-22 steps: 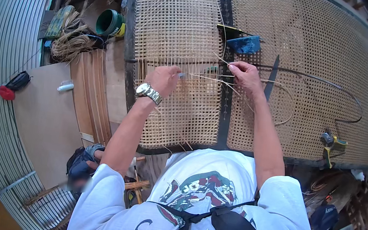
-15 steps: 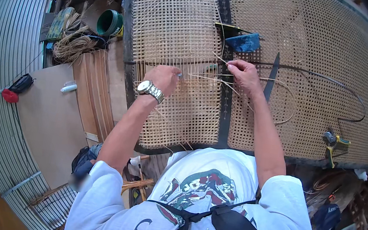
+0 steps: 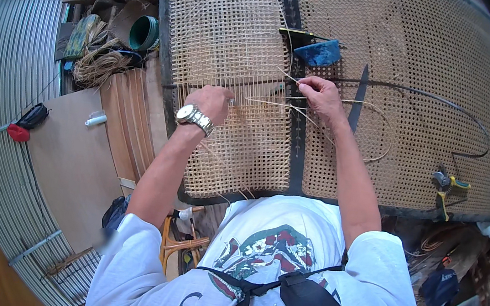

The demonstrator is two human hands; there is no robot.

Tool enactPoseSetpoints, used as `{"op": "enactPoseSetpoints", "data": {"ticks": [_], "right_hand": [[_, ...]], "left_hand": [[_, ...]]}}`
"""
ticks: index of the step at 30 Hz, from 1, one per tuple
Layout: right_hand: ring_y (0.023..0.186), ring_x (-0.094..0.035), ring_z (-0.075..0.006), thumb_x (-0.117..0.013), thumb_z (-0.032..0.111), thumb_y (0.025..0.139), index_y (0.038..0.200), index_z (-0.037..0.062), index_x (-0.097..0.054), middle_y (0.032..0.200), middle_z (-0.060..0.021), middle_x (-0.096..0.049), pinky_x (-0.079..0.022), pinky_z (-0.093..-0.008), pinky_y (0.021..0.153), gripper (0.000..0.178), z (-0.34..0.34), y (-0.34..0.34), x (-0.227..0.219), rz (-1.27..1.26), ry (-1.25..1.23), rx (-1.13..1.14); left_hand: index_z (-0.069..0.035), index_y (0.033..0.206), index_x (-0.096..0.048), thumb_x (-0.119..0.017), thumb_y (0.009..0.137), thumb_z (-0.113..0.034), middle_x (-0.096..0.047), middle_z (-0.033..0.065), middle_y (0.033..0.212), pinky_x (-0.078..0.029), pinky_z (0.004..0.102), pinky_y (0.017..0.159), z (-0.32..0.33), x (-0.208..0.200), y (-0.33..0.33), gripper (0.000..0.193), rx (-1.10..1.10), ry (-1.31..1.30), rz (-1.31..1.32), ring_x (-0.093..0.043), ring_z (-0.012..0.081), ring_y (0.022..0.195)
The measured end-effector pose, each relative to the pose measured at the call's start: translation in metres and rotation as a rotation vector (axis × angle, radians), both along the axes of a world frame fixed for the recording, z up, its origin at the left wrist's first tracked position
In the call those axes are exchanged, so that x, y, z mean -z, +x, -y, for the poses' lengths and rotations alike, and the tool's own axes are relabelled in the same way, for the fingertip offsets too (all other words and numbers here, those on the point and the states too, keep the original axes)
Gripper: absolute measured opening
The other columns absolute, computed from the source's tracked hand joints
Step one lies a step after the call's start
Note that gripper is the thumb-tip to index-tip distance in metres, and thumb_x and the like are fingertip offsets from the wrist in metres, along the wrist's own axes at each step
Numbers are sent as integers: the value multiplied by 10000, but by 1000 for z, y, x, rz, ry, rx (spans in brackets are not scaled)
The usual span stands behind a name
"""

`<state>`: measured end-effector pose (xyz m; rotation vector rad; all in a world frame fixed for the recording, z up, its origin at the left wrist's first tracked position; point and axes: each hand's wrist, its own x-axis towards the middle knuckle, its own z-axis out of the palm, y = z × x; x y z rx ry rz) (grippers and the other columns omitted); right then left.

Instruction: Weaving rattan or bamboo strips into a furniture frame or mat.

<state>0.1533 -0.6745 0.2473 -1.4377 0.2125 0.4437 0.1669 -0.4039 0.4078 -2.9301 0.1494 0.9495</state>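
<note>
A large dark-framed panel of woven cane (image 3: 236, 171) lies across in front of me, split by a dark crossbar (image 3: 297, 154). My right hand (image 3: 324, 99) is above this bar, thumb and finger pinched on a thin cane strand (image 3: 286, 74). A loose strand loop (image 3: 389, 140) curves out to the right of that hand. My left hand (image 3: 211, 103) rests on the left section, fingers bent down at a band of unwoven parallel strands. Something small and bluish-grey shows at its fingertips; what they grip is hidden.
On the panel lie a dark pointed blade (image 3: 358, 100), a blue piece (image 3: 318, 53) beside a dark tool, yellow-handled cutters (image 3: 444, 190) and a thin curved dark rod (image 3: 448, 104). Left of it are a green bucket (image 3: 143, 33), cane bundles (image 3: 96, 67) and wooden boards (image 3: 127, 116).
My left hand has shifted slightly left and its fingertips have turned a little. The right hand keeps its pinch on the strand. The whole view has moved slightly.
</note>
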Motion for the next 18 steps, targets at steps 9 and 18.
{"op": "enactPoseSetpoints", "data": {"ticks": [9,18], "right_hand": [[611,-513,-28,-693,190,927,1051,25,-741,765,42,-639,-429,-223,562,212,3,1,-10,-60,22,-26],[561,-458,-13,-700,159,945,1044,54,-735,732,76,-588,-344,-200,491,149,0,-1,-11,-28,25,3]], "left_hand": [[-229,1123,-772,-555,917,-133,-754,133,1028,-599,438,809,4,13,1,314,39,25,24,-727,330,942],[-64,1004,-762,-647,878,-162,-748,170,1026,-605,458,808,10,20,11,198,39,149,35,-727,335,968]]}}
